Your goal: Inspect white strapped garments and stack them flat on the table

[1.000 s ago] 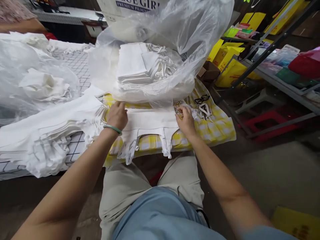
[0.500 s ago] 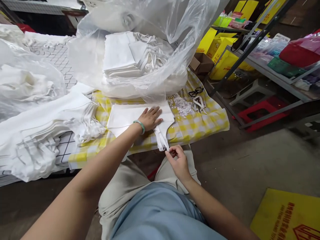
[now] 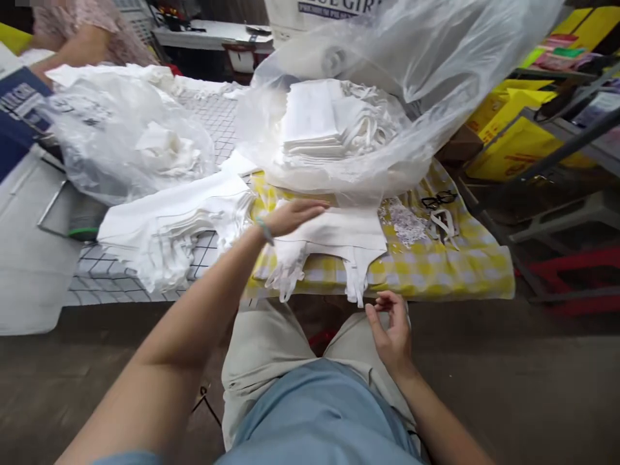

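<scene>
A white cloth bag (image 3: 349, 234) lies flat on the yellow checked tablecloth (image 3: 450, 271), its two handle straps hanging over the near edge. My left hand (image 3: 293, 214), with a green bangle at the wrist, hovers flat over the bag's left part with fingers stretched out, holding nothing. My right hand (image 3: 393, 326) is below the table edge, just right of the hanging strap (image 3: 357, 287), fingers loosely curled and apart from it, with nothing in them.
A big clear plastic sack (image 3: 368, 103) with stacked white bags stands behind. More white bags (image 3: 174, 223) are piled on the left beside another plastic sack (image 3: 130, 129). Black glasses (image 3: 438, 199) and white scraps (image 3: 407, 223) lie at right. Another person (image 3: 82, 39) is far left.
My left hand lifted off the bag and slid left. My right hand let go of the strap and dropped a little lower. The view swung left.
</scene>
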A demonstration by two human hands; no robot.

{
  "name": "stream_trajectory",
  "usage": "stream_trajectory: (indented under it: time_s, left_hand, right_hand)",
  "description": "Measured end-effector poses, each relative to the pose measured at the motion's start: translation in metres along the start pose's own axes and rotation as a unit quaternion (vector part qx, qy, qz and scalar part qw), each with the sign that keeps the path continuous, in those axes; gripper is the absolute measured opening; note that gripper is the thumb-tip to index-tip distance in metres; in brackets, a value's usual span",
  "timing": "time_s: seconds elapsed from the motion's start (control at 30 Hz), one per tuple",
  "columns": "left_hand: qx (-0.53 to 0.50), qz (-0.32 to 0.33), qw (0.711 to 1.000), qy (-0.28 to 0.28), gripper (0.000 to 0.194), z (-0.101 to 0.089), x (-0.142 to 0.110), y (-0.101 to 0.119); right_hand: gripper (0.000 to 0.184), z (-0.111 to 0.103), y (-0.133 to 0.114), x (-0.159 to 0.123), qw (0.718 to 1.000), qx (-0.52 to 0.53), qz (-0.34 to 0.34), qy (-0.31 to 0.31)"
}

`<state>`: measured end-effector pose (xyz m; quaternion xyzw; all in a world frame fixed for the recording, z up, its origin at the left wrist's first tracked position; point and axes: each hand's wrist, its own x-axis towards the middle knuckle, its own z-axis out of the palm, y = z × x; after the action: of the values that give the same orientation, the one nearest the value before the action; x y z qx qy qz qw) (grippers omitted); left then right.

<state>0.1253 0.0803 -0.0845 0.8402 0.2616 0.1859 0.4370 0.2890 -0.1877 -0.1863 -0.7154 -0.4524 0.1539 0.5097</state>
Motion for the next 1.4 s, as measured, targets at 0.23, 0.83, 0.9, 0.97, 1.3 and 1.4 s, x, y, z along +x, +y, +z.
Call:
stream_trajectory:
  time_s: [0.23,0.83,0.9,0.97,1.3,1.4]
  left_hand:
    - [-0.013,-0.126,0.896,0.425,0.028,-0.151,-0.159,-0.053]
    - [0.213,-0.484,0.722,0.446,0.01,-0.228,-0.208,-0.163]
    - [0.246,-0.454,0.713,0.474,0.005,-0.228,-0.208,-0.165]
    - [0.305,-0.413,0.701,0.495,0.005,-0.226,-0.208,-0.167]
    - [0.346,-0.349,0.722,0.486,0.007,-0.222,-0.209,-0.157]
    - [0.365,-0.326,0.693,0.528,0.011,-0.224,-0.21,-0.156]
  right_hand:
    - [0.011,0.076,-0.095,0.095,0.957,-0.005,-0.229,-0.179]
    - [0.01,0.367,-0.176,0.251,0.905,-0.26,-0.272,-0.201]
    - [0.01,0.367,-0.176,0.25,0.903,-0.245,-0.294,-0.195]
    - [0.01,0.37,-0.177,0.252,0.901,-0.233,-0.299,-0.209]
    - [0.01,0.384,-0.178,0.262,0.911,-0.216,-0.241,-0.256]
    - [0.01,0.383,-0.174,0.261,0.916,-0.206,-0.251,-0.235]
